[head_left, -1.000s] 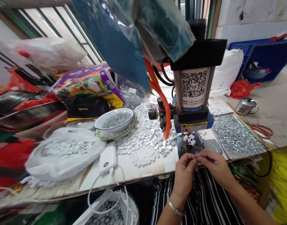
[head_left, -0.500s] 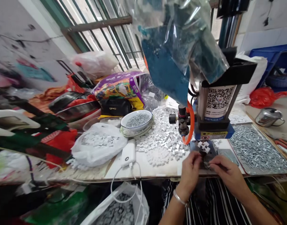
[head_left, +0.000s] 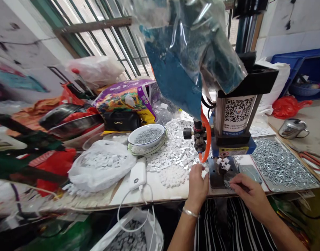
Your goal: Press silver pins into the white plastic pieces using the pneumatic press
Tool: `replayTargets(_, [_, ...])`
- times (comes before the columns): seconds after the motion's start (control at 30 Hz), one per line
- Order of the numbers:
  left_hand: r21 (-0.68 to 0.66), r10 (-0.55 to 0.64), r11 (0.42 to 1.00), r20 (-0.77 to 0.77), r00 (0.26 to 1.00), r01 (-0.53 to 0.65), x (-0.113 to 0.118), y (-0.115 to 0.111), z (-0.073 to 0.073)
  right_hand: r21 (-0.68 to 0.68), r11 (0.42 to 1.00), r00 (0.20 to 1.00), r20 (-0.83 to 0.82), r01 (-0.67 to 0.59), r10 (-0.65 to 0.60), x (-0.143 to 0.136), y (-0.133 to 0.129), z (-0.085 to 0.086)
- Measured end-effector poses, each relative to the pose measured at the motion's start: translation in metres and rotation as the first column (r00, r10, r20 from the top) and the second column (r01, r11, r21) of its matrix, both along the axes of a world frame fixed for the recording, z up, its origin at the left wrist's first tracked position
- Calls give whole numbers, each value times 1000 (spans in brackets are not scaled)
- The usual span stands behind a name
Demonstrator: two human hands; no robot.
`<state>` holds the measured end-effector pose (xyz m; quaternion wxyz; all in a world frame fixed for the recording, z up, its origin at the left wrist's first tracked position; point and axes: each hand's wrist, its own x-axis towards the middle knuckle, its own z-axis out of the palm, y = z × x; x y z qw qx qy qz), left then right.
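My left hand (head_left: pixel 198 183), with a silver bangle on the wrist, is at the front edge of the pile of white plastic pieces (head_left: pixel 179 148), left of the press base (head_left: pixel 216 177). Its fingers are curled, and what they hold, if anything, is hidden. My right hand (head_left: pixel 245 186) is at the right front of the base, thumb and fingertips close together by some small metal bits (head_left: pixel 228 182); I cannot make out what is pinched. Several white pieces (head_left: pixel 224 164) sit clustered under the press head (head_left: pixel 233 146).
A tray of nails (head_left: pixel 285 162) lies at the right, with a metal cup (head_left: pixel 292 128) and red-handled scissors (head_left: pixel 314 158) beyond. Left of the pile are a bowl of nails (head_left: pixel 149 136), a white power bank (head_left: pixel 138 174) with cable and a plastic bag (head_left: pixel 102 164) of white pieces.
My left hand has moved left, away from the press base to the edge of the white pile. My right hand remains by the base's right front. The whole view has shifted slightly.
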<state>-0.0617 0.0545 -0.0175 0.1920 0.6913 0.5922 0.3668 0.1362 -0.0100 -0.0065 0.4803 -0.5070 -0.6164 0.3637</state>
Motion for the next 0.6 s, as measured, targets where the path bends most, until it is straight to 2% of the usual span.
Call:
replayTargets(0.13, [-93, -218, 962, 304, 927, 257, 16, -30, 24, 55, 997, 998, -27, -47, 49, -13, 3, 13])
replayTargets(0.2, [-118, -237, 944, 404, 883, 308, 22, -40, 30, 67, 997, 998, -39, -47, 49, -17, 5, 16])
replayTargets(0.3, [-157, -179, 943, 510, 842, 295, 26, -47, 30, 46, 998, 998, -60, -32, 35, -18, 4, 18])
replayTargets(0.47, [-183, -185, 933, 499, 846, 311, 29, -50, 30, 32, 998, 994, -91, -52, 55, -13, 0, 21])
replayTargets(0.6, [-191, -213, 924, 464, 860, 332, 33, -53, 34, 108, 993, 999, 21, -52, 50, -11, 0, 23])
